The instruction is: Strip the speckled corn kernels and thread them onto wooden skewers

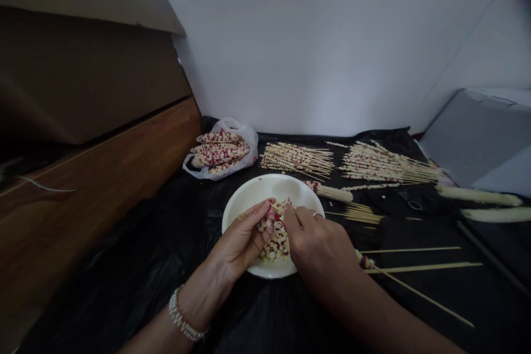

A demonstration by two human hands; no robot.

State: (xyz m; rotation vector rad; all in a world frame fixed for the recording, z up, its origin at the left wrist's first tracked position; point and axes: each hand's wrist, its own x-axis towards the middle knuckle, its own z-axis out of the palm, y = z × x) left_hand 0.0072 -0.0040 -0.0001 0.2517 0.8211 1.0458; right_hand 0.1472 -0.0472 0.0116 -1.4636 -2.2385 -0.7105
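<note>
A white bowl point(249, 193) on the black sheet holds loose white, yellow and red corn kernels point(277, 238). My left hand point(240, 240), with a pearl bracelet at the wrist, is over the bowl, fingers pinched on a kernel at the tip of a thin skewer. My right hand point(321, 246), a ring on one finger, is closed beside it over the bowl's right side, gripping the bamboo skewer point(415, 290) that runs out to the lower right with a few kernels threaded on it.
A plastic bag of red-and-white corn cobs point(219, 155) lies behind the bowl. Two heaps of kernel-threaded skewers point(296, 157) point(385, 165) lie along the wall. Bare cobs point(477, 196), loose skewers point(415, 250), a grey box point(481, 133) on the right, wooden furniture point(83, 177) on the left.
</note>
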